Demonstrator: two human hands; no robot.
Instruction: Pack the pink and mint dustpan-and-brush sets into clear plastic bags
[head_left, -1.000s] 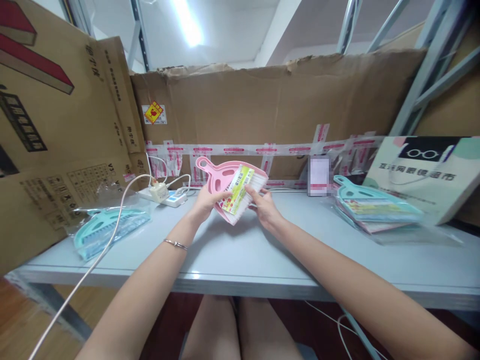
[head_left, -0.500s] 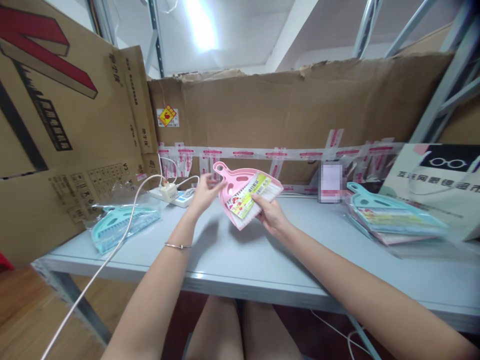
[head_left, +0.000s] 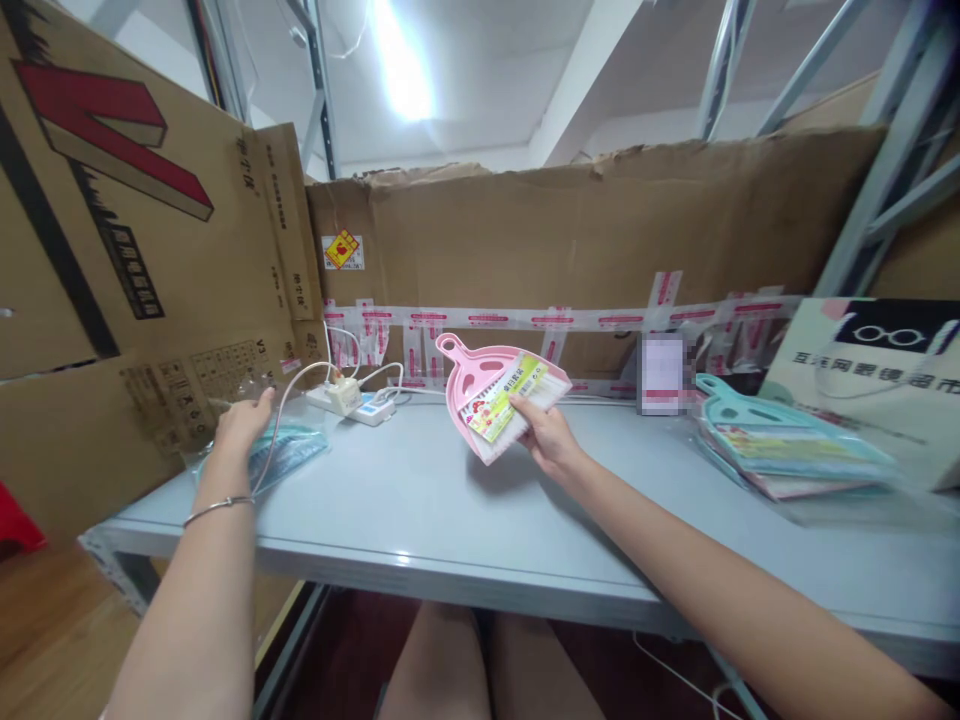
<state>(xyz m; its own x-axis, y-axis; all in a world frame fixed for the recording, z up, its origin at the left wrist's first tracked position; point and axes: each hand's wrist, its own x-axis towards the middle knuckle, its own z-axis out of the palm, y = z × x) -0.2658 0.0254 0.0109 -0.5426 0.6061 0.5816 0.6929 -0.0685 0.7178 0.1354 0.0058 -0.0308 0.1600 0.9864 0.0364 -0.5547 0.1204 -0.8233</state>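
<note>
A pink dustpan (head_left: 471, 377) is held up over the middle of the table in my right hand (head_left: 553, 437), tilted with its handle toward the upper left. My right thumb presses on the white-bristled brush (head_left: 517, 432) and the yellow-green label card (head_left: 504, 398) lying in the pan. At the left, my left hand (head_left: 241, 432) is over a light-blue dustpan (head_left: 296, 452) in clear plastic wrap. Its thumb sticks out, apart from the palm; the other fingers are mostly hidden, and I cannot see whether they touch the wrap.
Stacked blue dustpans (head_left: 795, 440) in plastic lie at the right of the grey table (head_left: 420, 510). A power strip (head_left: 371, 408) with white cables stands behind, one cable running past my left hand. Cardboard (head_left: 480, 240) walls the back, a large box (head_left: 172, 270) the left.
My left hand has left the pink dustpan's handle side and moved left to the wrapped blue dustpan. My right hand still holds the pink dustpan in nearly the same place. The view has shifted slightly.
</note>
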